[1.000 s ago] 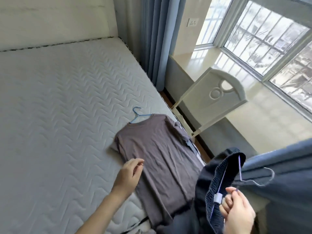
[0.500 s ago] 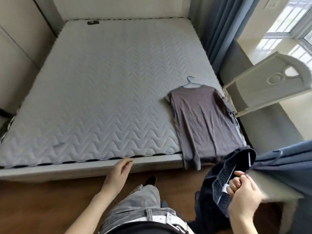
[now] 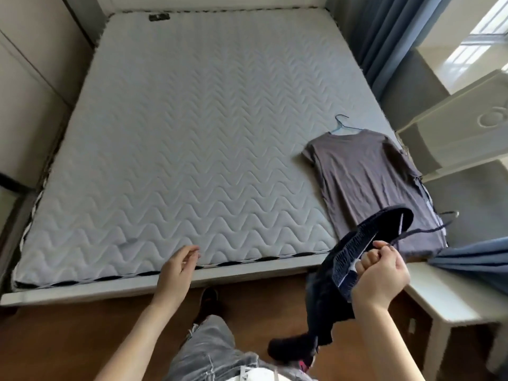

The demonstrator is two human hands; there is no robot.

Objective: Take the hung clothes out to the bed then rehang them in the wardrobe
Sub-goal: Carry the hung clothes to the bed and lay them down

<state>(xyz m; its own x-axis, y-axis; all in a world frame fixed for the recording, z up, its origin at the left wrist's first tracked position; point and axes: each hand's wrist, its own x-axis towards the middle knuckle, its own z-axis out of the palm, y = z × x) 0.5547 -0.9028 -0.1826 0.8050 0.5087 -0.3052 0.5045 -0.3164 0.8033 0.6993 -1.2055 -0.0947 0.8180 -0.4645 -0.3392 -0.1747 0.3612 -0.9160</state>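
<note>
A grey-brown T-shirt (image 3: 368, 182) on a blue hanger (image 3: 342, 127) lies flat at the right edge of the quilted grey mattress (image 3: 187, 138), its hem over the foot of the bed. My right hand (image 3: 380, 273) is shut on dark navy shorts (image 3: 338, 259) and the wire hanger (image 3: 428, 229) they hang on, held in the air just off the bed's front right corner. The shorts droop toward the floor. My left hand (image 3: 177, 266) hovers with loosely spread fingers over the foot edge of the bed, holding nothing.
A white chair (image 3: 456, 133) stands to the right of the bed. A white table (image 3: 439, 295) with blue fabric (image 3: 475, 259) on it sits at the front right. Blue curtains (image 3: 384, 31) hang at the back right. Wood floor lies under my grey-trousered legs (image 3: 211, 356).
The view has pulled back from the bedside to the foot of the bed. My left hand left the T-shirt and now hovers at the mattress edge. My right hand still carries the shorts.
</note>
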